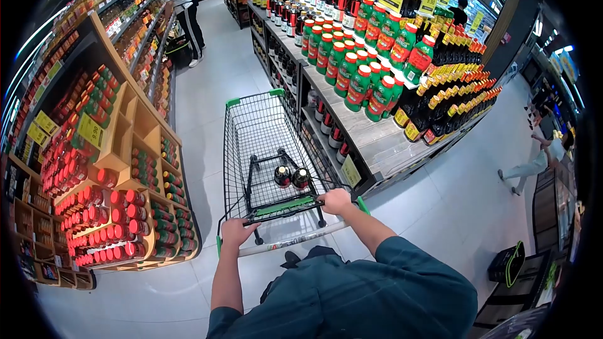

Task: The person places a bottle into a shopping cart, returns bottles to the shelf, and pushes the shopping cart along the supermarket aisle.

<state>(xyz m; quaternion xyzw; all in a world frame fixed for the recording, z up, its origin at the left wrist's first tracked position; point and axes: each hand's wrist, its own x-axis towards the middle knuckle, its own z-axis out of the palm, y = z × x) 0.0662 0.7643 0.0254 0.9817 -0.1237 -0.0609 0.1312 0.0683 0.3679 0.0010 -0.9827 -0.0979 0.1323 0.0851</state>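
Note:
A wire shopping cart with green corners stands in front of me. My left hand is closed on its rear frame at the left, just ahead of the pale handle bar. At the right, my right hand is closed on the same rear frame, beside the green strip. The undersides of both hands' fingers are hidden. Two dark bottles stand side by side in the cart, close to the right hand.
A wooden shelf of red-lidded jars flanks the cart's left. Close on its right is a display table with green bottles and dark bottles. Up the aisle, a person leans toward shelves. Another person is far right.

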